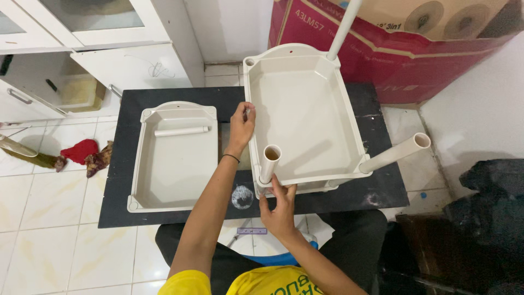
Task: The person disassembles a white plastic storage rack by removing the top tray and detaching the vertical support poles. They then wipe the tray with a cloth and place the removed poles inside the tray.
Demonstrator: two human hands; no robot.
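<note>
Shelf tray (305, 109), cream plastic, on black tabletop (125, 164): left hand (242, 124) grips its left rim, right hand (278, 210) pinches the near-corner tube (269, 163); best kept upright and pressed squarely into its socket while the rim is steadied.

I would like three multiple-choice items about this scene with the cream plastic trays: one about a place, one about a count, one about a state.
1. Where does the loose short tube lie?
A. in the left tray
B. on the floor
C. in the right tray

2. How many tubes stand in the right tray's corners?
A. one
B. three
C. five

3. What does the right hand do?
A. hangs free
B. holds the near-left tube's base
C. holds a cloth

Answers: 1 A, it rests across the left tray. 2 B, three corners carry tubes. 3 B, fingers meet its base, while the left hand grips the rim.
</note>
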